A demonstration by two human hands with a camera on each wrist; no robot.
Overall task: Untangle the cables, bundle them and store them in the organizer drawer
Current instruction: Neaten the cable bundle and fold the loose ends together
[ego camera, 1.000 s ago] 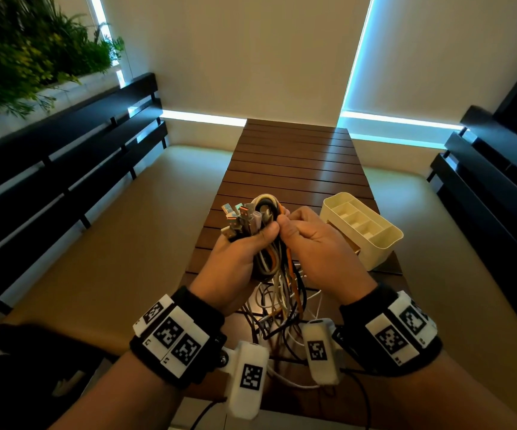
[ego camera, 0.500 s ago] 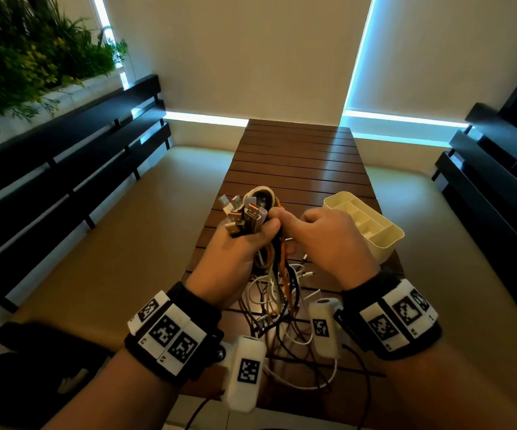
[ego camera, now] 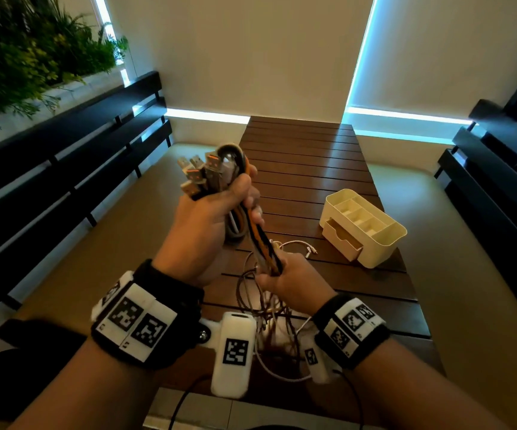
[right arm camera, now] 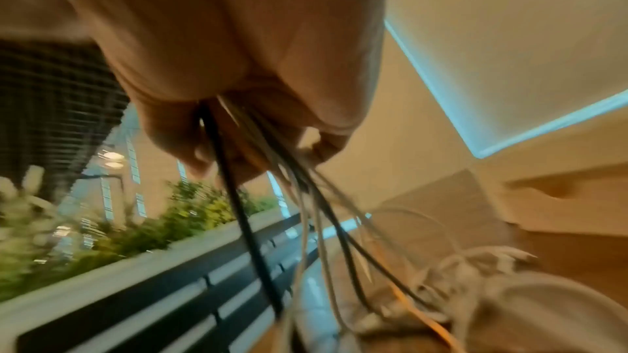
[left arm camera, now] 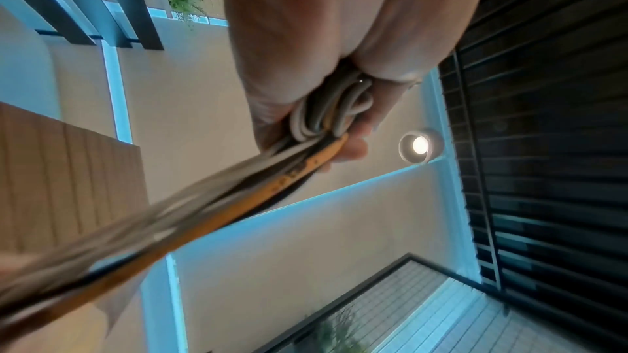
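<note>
Your left hand [ego camera: 207, 225] is raised above the table [ego camera: 307, 169], fingers clamped round the cables [ego camera: 262, 243] just below their plug ends [ego camera: 198, 175], which fan upward. The gathered strands, white, black and orange, run taut down to your right hand [ego camera: 291, 283], whose fingers are closed round them lower and nearer you. Below that grip, the loose ends trail in a tangle on the table. To the right, apart from both hands, stands the cream organizer [ego camera: 384, 240], its drawer [ego camera: 341, 240] partly pulled out.
</note>
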